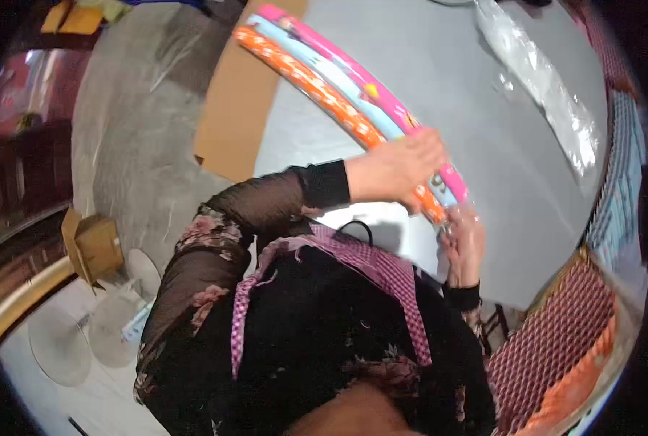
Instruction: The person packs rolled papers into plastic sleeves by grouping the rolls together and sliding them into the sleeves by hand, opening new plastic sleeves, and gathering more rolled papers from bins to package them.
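Note:
Three long patterned rolls, one pink (349,60), one light blue (331,74) and one orange (306,77), lie side by side in a clear plastic sleeve, slanting across the table. My left hand (400,166) is closed over the rolls near their lower right end, fingers wrapped across the bundle. Right at that end, my right hand (466,245) has its fingers bent together on the clear plastic of the sleeve's tip. Motion slightly blurs both hands. The part of the rolls beneath my left palm is hidden.
The grey table (513,211) carries a flat brown cardboard piece (229,120) under the rolls' far end. A crumpled clear plastic bag (545,87) lies to the right. A small cardboard box (95,243) stands at lower left; woven red-patterned fabric (556,341) is at lower right.

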`<state>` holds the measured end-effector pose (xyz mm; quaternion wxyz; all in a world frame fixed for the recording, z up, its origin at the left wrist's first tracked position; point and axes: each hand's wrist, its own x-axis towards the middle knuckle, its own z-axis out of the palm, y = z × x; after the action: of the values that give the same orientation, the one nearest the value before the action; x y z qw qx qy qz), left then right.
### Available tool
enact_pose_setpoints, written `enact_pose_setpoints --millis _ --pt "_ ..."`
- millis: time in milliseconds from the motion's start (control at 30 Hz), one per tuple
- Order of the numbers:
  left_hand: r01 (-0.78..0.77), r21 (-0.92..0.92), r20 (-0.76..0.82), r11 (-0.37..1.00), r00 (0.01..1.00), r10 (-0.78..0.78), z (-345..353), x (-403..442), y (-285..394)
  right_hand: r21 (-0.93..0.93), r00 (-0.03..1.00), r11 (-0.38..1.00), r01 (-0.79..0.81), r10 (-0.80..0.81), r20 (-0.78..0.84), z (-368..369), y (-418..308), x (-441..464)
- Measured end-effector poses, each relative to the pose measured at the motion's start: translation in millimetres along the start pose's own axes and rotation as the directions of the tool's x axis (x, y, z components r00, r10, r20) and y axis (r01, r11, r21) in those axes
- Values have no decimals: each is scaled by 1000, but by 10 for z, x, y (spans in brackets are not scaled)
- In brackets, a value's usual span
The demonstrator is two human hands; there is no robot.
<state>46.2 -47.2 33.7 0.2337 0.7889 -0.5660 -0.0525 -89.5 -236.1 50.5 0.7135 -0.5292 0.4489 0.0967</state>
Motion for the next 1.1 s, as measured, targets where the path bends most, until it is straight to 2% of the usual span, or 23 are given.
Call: enact_pose_setpoints --millis 33,67,133,167,200,267,300,400,433,467,533,567,633,767,833,867,933,1067,1100 --pt "8 24 -6 1000 1000 -7 4 -35 -58 80 998 997 -15 10 68 6 44 62" --pt "11 50 -6 999 1000 -11 58 -9 -20 79 995 997 -12 4 105 -72 54 104" --pt "-23 228 -45 973 998 34 75 -28 11 185 985 979 -83 52 166 -128 76 182" --pt "-25 196 -27 980 999 31 33 -19 23 249 970 953 -173 121 210 -222 133 281" --pt "-18 212 -28 977 999 24 7 -15 35 247 967 954 -171 115 226 -156 85 263" --pt "-16 194 -27 981 999 21 -4 -17 52 248 986 956 -159 143 80 -25 -3 169" --pt "-26 253 -25 967 999 33 16 -17 51 312 966 926 -211 149 212 -68 15 208" --pt "-45 244 -115 969 990 76 87 -34 9 320 974 927 -193 140 179 -106 56 206" --pt "-59 242 -121 969 989 90 106 -28 -1 212 982 965 -155 128 137 -87 53 218" --pt "-59 242 -127 969 988 92 120 -21 0 210 983 966 -150 123 134 -96 59 176" --pt "-63 219 -67 974 995 79 61 -15 4 -45 996 996 83 -82 18 -110 69 86" --pt "-61 223 -74 973 994 79 61 -25 2 -48 996 995 89 -88 20 -124 54 68" --pt "-66 228 -93 971 992 89 78 -34 -1 -166 971 963 214 -228 -66 -150 -4 63" --pt "-67 246 -113 967 989 97 85 -32 -13 -261 959 928 266 -281 -23 -88 -106 107" --pt "-62 235 -75 970 994 81 79 -22 -1 -239 982 955 178 -187 -14 -20 -188 61" --pt "-59 237 -76 970 994 79 78 -20 2 -241 982 954 180 -188 -11 -21 -173 100" --pt "-61 253 -75 965 994 82 101 -24 6 7 988 988 152 -151 -39 -37 -111 172" --pt "-83 250 -104 965 988 112 142 -27 -14 60 995 993 102 -101 -23 -45 -151 250" --pt "-76 204 -109 976 989 99 174 -12 -23 96 995 993 65 -71 69 -149 -108 379"
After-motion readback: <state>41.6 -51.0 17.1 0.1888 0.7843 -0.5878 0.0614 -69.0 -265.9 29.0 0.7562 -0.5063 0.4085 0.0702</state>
